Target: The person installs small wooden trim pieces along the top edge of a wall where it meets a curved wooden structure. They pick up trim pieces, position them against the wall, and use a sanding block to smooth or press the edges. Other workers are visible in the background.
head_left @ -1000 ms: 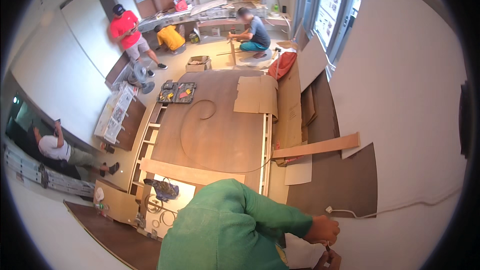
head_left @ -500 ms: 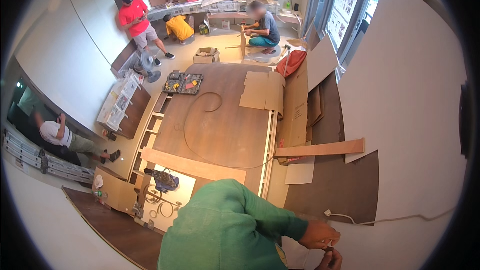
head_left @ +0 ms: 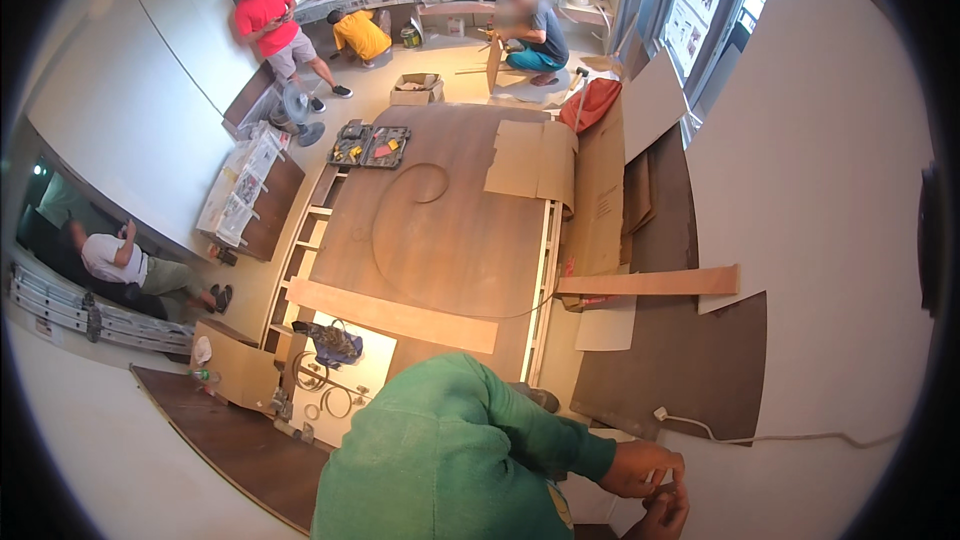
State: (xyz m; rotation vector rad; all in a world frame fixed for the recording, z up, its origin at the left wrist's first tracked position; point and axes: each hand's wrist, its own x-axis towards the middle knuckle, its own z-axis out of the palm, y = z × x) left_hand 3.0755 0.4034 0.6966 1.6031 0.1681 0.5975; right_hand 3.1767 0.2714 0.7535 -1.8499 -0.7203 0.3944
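My left hand [head_left: 642, 468], at the end of a green sleeve [head_left: 545, 430], is at the lower right with its fingers bent down. Just below it is my right hand [head_left: 662, 516], fingertips pinched close to those of the left. Whatever lies between the fingers is too small and blurred to name. Both hands are in front of the white wall, below a white cable [head_left: 705, 432] with a plug end. A dark brown sheet [head_left: 670, 370] leans beyond them.
A large brown panel [head_left: 450, 240] on a wooden frame carries a thin curled strip [head_left: 375, 240], an orange-brown board [head_left: 400, 315] and a tool case [head_left: 370, 145]. Flat cardboard [head_left: 600, 200] leans at right. Several other people are at the back and left, one crouching by a board.
The view has shifted slightly, and a dark shoe now shows beside my sleeve. My hands remain close together, with fingers repositioned; a small dark piece seen between them before is no longer clear.
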